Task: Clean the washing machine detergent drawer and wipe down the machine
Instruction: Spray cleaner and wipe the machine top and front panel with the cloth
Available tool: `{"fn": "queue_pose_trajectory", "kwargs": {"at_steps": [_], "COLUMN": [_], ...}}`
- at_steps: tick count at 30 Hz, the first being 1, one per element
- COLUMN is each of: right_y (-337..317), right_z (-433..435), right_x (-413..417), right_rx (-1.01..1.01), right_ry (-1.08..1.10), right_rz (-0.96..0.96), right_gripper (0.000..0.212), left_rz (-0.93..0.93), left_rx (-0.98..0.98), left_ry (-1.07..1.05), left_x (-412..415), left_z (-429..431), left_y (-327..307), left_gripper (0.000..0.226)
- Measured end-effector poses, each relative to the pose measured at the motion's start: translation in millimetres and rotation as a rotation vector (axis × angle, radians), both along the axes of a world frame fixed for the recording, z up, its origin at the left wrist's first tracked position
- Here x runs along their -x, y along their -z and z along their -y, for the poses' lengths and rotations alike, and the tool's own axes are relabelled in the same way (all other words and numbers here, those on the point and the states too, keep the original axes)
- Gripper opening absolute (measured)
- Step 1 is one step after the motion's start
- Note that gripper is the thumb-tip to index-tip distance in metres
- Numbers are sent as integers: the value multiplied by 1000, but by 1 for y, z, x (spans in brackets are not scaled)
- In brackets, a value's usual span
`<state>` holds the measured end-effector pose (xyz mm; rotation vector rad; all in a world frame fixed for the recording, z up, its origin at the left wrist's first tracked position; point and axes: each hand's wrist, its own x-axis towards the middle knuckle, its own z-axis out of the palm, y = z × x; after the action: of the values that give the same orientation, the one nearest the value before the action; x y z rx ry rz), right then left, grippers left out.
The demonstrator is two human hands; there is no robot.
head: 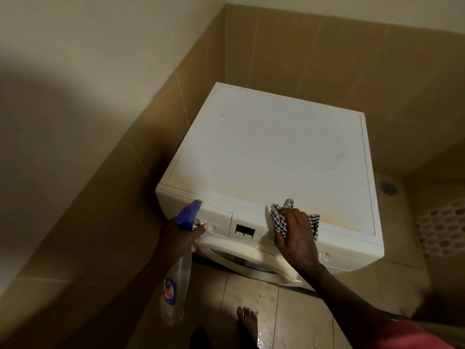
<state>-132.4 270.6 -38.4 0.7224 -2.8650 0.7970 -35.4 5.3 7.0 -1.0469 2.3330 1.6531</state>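
Note:
A white front-loading washing machine (pixel 264 147) stands in a tiled corner, its top stained yellowish near the front edge. The detergent drawer (pixel 217 220) sits shut at the front left, beside a small display (pixel 244 231). My left hand (pixel 181 238) grips a clear spray bottle (pixel 180 278) with a blue trigger head, its nozzle right by the drawer front. My right hand (pixel 297 238) presses a black-and-white checked cloth (pixel 281 220) against the front top edge, right of the display. The round door (pixel 251 263) bulges out below.
Brown tiled walls close in on the left and behind the machine. The floor tiles (pixel 254 298) in front are wet. My bare foot (pixel 247 323) stands there. A white perforated laundry basket (pixel 442 227) sits at the right, near a floor drain (pixel 388 187).

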Motion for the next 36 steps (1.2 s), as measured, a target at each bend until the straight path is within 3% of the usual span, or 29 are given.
{"fn": "queue_pose_trajectory", "kwargs": {"at_steps": [5, 12, 17, 21, 25, 30, 36], "right_y": [-17, -18, -28, -30, -21, 3, 16], "right_z": [-1, -79, -105, -119, -120, -96, -56], "right_x": [7, -5, -9, -5, -1, 5, 1], "right_rx": [320, 142, 324, 358, 341, 243, 153], "right_ry": [194, 235, 446, 470, 425, 308, -156], "right_rz": [125, -13, -22, -43, -9, 10, 1], "right_gripper": [39, 47, 42, 45, 49, 47, 43], "left_rz": [-3, -9, -11, -1, 30, 56, 17], "left_rx": [-24, -16, -6, 65, 67, 43, 52], "left_ry": [82, 263, 336, 356, 423, 379, 336], "left_x": [5, 30, 48, 57, 63, 56, 46], "left_z": [-13, -75, -121, -147, -158, -151, -135], "left_y": [2, -2, -5, 0, 0, 5, 18], "left_gripper": [27, 29, 37, 47, 52, 38, 39]}}
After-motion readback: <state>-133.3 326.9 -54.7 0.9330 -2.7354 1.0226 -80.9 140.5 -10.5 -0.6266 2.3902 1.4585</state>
